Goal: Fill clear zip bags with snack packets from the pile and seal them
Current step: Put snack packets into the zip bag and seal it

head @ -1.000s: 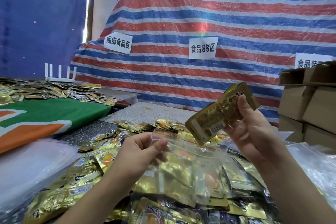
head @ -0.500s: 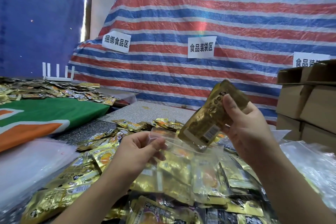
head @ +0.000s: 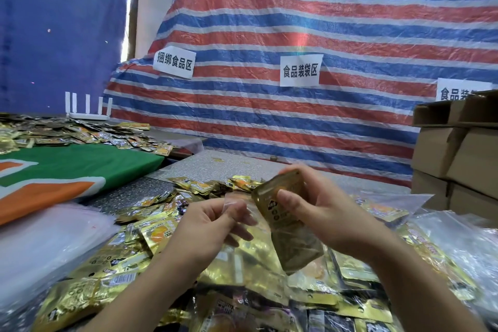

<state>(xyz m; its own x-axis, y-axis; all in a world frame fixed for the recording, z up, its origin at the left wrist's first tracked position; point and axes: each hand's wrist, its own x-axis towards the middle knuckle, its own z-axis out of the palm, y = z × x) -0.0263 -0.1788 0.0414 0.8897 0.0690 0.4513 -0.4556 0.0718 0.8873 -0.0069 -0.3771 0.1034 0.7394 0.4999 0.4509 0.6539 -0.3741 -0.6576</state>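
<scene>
While my left hand (head: 213,226) is pinching the clear zip bag (head: 242,259) mouth, my right hand (head: 320,210) is gripping a gold packet (head: 283,205) half inside it, sign (head: 299,70) behind the bag reading 食品装袋区

Two bare forearms, no sleeves; short fingernails

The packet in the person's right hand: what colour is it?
Gold foil with dark print, seen in the head view: the packet held by the right hand.

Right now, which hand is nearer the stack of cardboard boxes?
Right. The right hand holds a gold packet nearer the cardboard boxes; the left hand, pinching the clear bag, is farther.
</scene>
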